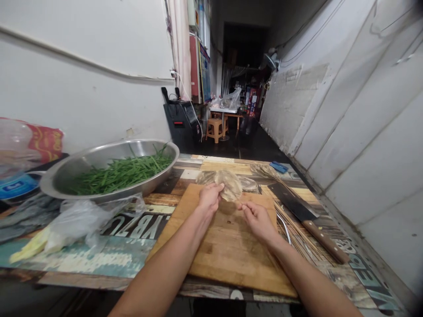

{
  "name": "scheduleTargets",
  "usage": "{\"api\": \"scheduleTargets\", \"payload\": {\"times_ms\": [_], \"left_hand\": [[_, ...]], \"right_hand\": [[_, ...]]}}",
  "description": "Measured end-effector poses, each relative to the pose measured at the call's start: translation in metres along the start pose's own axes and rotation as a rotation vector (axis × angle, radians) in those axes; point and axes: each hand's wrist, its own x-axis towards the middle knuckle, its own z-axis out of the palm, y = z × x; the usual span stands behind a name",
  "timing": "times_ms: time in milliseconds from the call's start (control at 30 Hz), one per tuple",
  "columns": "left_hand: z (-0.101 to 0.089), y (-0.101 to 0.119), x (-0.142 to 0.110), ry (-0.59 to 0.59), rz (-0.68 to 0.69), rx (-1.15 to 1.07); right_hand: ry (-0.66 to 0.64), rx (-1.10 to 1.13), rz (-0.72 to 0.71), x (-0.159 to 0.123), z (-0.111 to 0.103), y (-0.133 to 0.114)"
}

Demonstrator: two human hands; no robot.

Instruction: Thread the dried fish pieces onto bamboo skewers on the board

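Above a wooden cutting board, my left hand pinches a thin, round, brownish-grey slice of food whose kind I cannot make out. My right hand is closed at the slice's lower right edge, its fingertips pinched on what looks like a thin bamboo skewer, mostly hidden by the hand. More such flat slices lie behind the board's far edge. Farther right, other slices sit on sticks. A bundle of bamboo skewers lies beside the board.
A cleaver with a brown handle lies on the right. To the left stands a wide steel basin of cut green stalks. Plastic bags lie before it. A small blue object is at the table's far edge.
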Motion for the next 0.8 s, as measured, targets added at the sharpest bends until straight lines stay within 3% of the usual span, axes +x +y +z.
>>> {"api": "scheduleTargets", "payload": {"times_ms": [100, 267, 333, 467, 633, 800], "left_hand": [[0.000, -0.001, 0.000, -0.027, 0.009, 0.004], [-0.003, 0.001, -0.001, -0.147, -0.020, 0.048], [-0.004, 0.003, -0.002, -0.205, -0.046, 0.068], [-0.004, 0.007, -0.003, -0.260, -0.102, 0.077], [-0.006, 0.015, -0.004, -0.229, -0.219, 0.116], [-0.008, 0.014, -0.004, -0.328, -0.049, 0.143]], "right_hand": [[-0.063, 0.270, 0.163, 0.000, 0.005, -0.003], [-0.128, 0.331, 0.261, -0.002, 0.006, -0.006], [-0.107, 0.262, 0.214, -0.001, 0.006, -0.003], [0.051, 0.002, -0.025, 0.000, 0.002, 0.002], [0.043, -0.175, -0.115, -0.002, -0.004, 0.000], [0.046, -0.151, -0.090, -0.003, -0.004, -0.001]]}}
